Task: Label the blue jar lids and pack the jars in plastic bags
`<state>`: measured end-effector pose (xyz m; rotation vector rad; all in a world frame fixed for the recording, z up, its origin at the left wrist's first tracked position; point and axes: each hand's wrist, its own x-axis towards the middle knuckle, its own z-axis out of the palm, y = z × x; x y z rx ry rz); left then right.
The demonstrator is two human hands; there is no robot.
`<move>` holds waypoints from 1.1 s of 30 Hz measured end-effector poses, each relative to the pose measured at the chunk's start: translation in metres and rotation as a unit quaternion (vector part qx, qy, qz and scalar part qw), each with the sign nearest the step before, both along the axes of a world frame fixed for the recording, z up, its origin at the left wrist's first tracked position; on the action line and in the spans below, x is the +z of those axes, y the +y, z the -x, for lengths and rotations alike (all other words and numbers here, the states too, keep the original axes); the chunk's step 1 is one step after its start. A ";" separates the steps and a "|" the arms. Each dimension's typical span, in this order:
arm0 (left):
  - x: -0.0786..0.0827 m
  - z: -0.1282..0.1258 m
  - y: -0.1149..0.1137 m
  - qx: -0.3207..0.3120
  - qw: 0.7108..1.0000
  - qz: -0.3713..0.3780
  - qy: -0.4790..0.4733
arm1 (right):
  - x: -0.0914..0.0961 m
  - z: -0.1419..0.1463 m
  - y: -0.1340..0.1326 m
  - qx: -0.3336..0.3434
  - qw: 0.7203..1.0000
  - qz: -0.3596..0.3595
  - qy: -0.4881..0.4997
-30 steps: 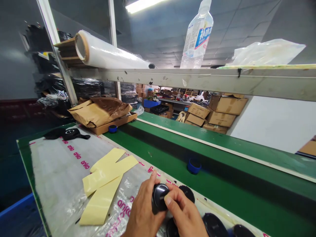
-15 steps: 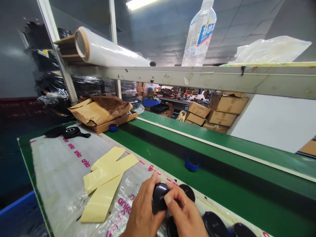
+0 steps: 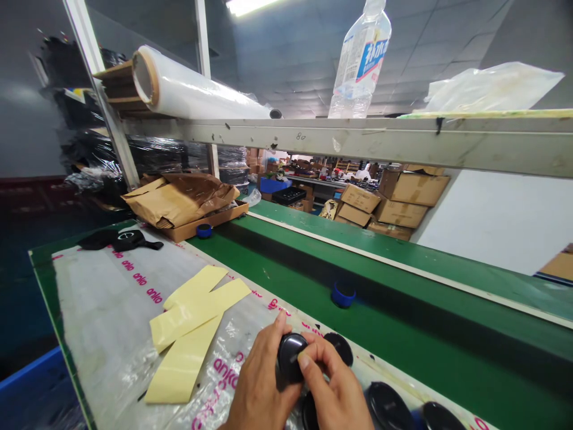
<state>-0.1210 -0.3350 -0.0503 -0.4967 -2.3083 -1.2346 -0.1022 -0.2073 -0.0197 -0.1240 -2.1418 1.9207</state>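
Observation:
Both hands meet at the bottom centre over a small round black part [image 3: 290, 353] with a glossy top. My left hand [image 3: 259, 388] wraps its side, thumb up along the edge. My right hand [image 3: 333, 391] pinches it from the right with thumb and forefinger. More black round parts [image 3: 388, 406] lie just right of the hands on the printed plastic sheet [image 3: 111, 298]. Another black disc [image 3: 340, 347] sits right behind the held one. A blue cap [image 3: 343, 294] rides on the green conveyor belt [image 3: 403, 322].
Several yellow backing strips [image 3: 192, 322] lie left of the hands. A black item [image 3: 120, 240] rests at the sheet's far end, near a cardboard tray with brown paper [image 3: 183, 203] and a second blue cap [image 3: 204, 230]. Overhead, a shelf rail [image 3: 358, 140] carries a film roll [image 3: 197, 95] and a water bottle [image 3: 358, 65].
The blue cap on the belt has drifted left and away. Both hands stay closed on the black part, barely shifted.

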 end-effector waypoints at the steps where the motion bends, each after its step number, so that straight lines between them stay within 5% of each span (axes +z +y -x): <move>1: 0.000 0.000 0.000 0.003 1.000 -0.004 -0.003 | 0.000 0.000 0.000 -0.001 1.000 -0.002 0.001; 16: -0.006 -0.001 0.001 0.000 1.000 -0.030 -0.007 | -0.009 0.000 -0.001 -0.007 0.999 -0.034 -0.010; 33: -0.009 -0.003 0.002 0.049 0.998 -0.035 0.003 | -0.001 0.001 -0.002 -0.032 0.998 0.008 -0.047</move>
